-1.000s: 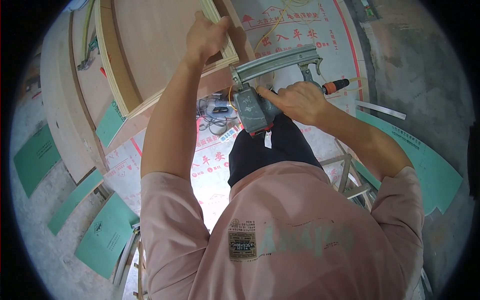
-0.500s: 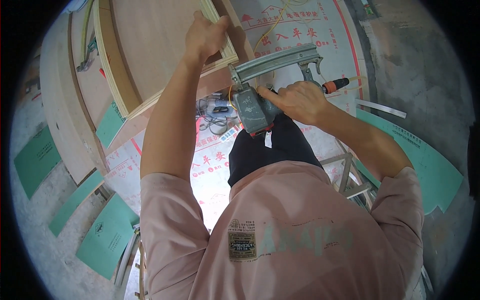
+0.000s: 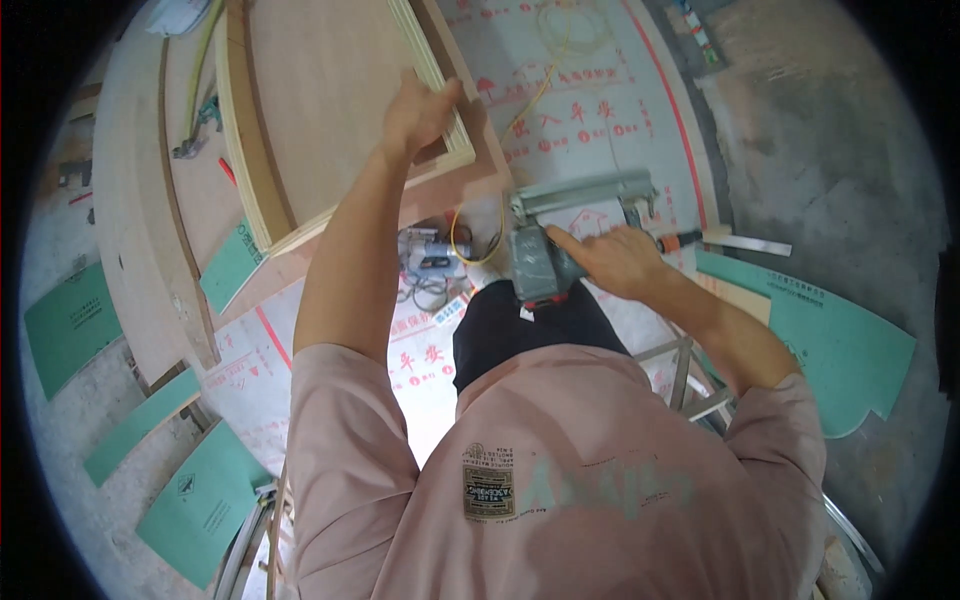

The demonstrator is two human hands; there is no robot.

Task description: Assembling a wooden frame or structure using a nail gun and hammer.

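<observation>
Left arm: stretched almost straight ahead, the forearm crossing the near side of the plywood frame (image 3: 415, 38).
Left hand (image 3: 422, 115): closed over the frame's right-hand rail, just up from the near corner.
Right arm: bent at the elbow, forearm angling in from the right.
Right hand (image 3: 622, 262): wrapped round the handle of the grey nail gun (image 3: 534, 262), index finger laid out toward its body.
Nail gun: up in front of the dark trousers (image 3: 540, 325), magazine running crosswise, a gap showing between it and the frame's corner.
Frame: a shallow surround with a curved left rail, ringing bare plywood sheet (image 3: 330, 90).
Left of it: a red marker-like stick (image 3: 228, 171) and a yellow strip (image 3: 203, 65).
Floor: tangled grey cables (image 3: 428, 290) below the frame's near corner.
</observation>
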